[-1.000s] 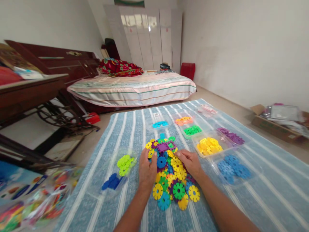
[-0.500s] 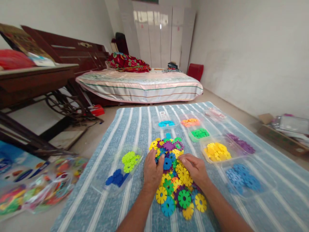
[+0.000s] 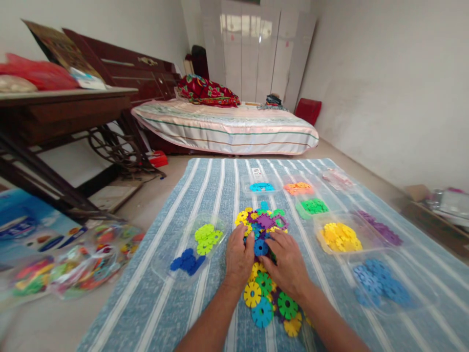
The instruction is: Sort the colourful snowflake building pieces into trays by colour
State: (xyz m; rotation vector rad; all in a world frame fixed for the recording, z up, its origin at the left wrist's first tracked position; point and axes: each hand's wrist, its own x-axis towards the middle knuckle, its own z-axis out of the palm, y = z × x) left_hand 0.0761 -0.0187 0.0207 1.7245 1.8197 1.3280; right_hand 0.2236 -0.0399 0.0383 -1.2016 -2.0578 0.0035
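Note:
A mixed pile of notched plastic discs (image 3: 262, 313) in yellow, green, blue, purple and other colours lies on the striped cloth in front of me. My left hand (image 3: 239, 256) rests on the left side of the pile, thumb apart from the fingers. From the right, my right hand (image 3: 287, 261) reaches over the pile with spread, bent fingers, covering part of it. Between the two hands shows a blue disc (image 3: 261, 247); no disc is visibly gripped. A purple disc (image 3: 266, 221) lies just beyond my fingertips.
Clear tubs surround the pile: lime discs (image 3: 207, 238) and dark blue discs (image 3: 187, 261) at left; yellow discs (image 3: 340, 237), green discs (image 3: 312, 206), purple discs (image 3: 379, 228) and blue discs (image 3: 381, 281) at right. Orange discs (image 3: 298, 188) and light-blue discs (image 3: 261, 187) are farther back.
My right hand has moved left across the pile, closer to my left hand, and its fingers have spread. My left hand stays at the pile's left side. The view has swung slightly left.

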